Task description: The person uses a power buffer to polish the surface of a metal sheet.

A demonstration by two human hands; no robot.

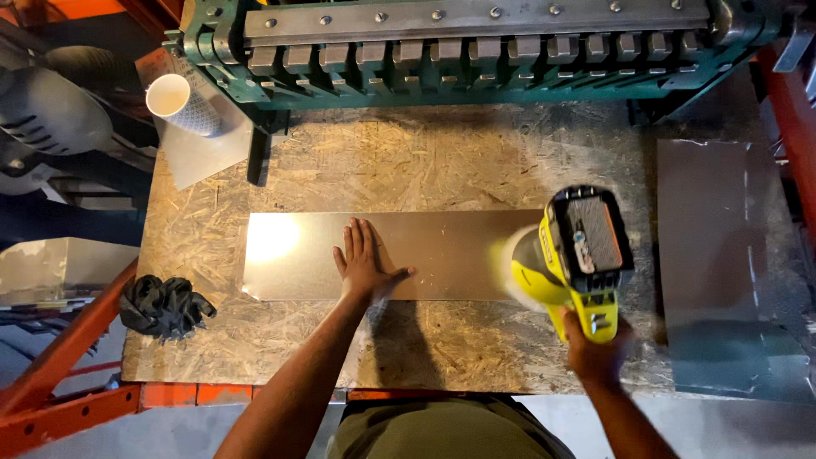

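A long rectangular sheet of shiny metal (pixel 450 251) lies flat on a chipboard worktop (pixel 408 161). My left hand (pixel 364 259) rests on the sheet near its middle, palm down with fingers together. My right hand (pixel 597 350) grips the handle of a yellow cordless power tool (pixel 571 259) with a dark battery pack on top. The tool's front end sits over the right end of the sheet and looks blurred.
A green metal bending machine (pixel 476 47) spans the back of the worktop. A paper cup (pixel 180 104) stands at the back left. Black gloves (pixel 161 306) lie at the left edge. More grey sheet metal (pixel 714 255) lies to the right. Orange rack beams (pixel 59 382) run below.
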